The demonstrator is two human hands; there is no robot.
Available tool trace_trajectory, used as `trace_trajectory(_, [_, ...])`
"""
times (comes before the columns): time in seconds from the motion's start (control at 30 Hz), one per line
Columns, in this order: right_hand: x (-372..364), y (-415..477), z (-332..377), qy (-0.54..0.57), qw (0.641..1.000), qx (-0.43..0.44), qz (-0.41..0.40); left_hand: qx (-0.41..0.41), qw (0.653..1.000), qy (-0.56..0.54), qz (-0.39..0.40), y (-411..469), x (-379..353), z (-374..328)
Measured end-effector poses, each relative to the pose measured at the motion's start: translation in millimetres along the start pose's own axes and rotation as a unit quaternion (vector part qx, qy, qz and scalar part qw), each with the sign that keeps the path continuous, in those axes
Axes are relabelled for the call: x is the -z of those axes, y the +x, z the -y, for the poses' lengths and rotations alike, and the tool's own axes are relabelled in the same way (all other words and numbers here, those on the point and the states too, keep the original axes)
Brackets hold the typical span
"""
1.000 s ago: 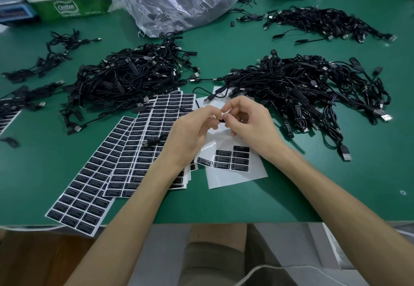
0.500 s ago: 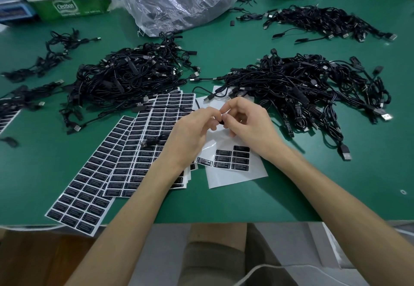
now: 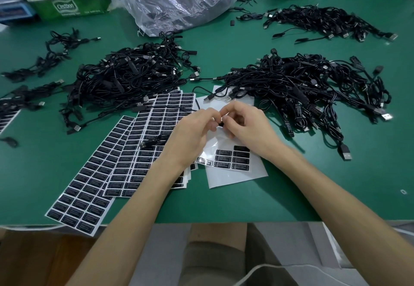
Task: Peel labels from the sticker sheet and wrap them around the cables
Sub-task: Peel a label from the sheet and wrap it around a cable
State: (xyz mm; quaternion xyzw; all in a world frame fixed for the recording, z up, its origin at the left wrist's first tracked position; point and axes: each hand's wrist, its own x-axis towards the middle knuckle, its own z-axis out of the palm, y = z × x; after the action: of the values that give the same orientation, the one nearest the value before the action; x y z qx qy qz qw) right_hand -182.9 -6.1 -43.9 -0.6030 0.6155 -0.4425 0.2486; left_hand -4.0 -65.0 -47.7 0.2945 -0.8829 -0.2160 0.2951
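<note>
Two hands together, fingertips almost touching, low over the green worktop (image 3: 336, 196). Left hand (image 3: 190, 135) and right hand (image 3: 251, 128) both curled, each grip pinching the same thin black cable (image 3: 220, 124), just above the nearly used-up sticker sheet (image 3: 237, 178). Cannot tell if a label is already on it; too much hidden by fingers.

Probably very light and bendy, like string. Best pinched close on both sides of the label spot, to stop it flopping. Labels likely thin and sticky on one side, easy to crease. Better to lift one by a corner, then press it flat from the middle out. Might go on crooked or stick to a finger.

Black and a little shiny. Seems to end in the silver USB plug (image 3: 145, 144) lying on the full label sheets (image 3: 89, 184) to the left. Only a few black labels (image 3: 233, 159) with tiny white words on the white sheet. Lots more black cables in a left heap (image 3: 125, 79) and a right heap (image 3: 302, 88), near the hands but not touching.
</note>
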Motion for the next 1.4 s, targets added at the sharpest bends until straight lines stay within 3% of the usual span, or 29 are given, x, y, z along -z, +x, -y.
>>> trace_trajectory(0.73, [1,1,1,-0.042,0.999,0.001,0.03,0.094,0.992,-0.087,0.021,9,-2,-2])
trace_trajectory(1.4, [0,-1,5,-0.008,1.0,-0.003,0.011,0.113,0.989,-0.088,-0.045,9,0,0])
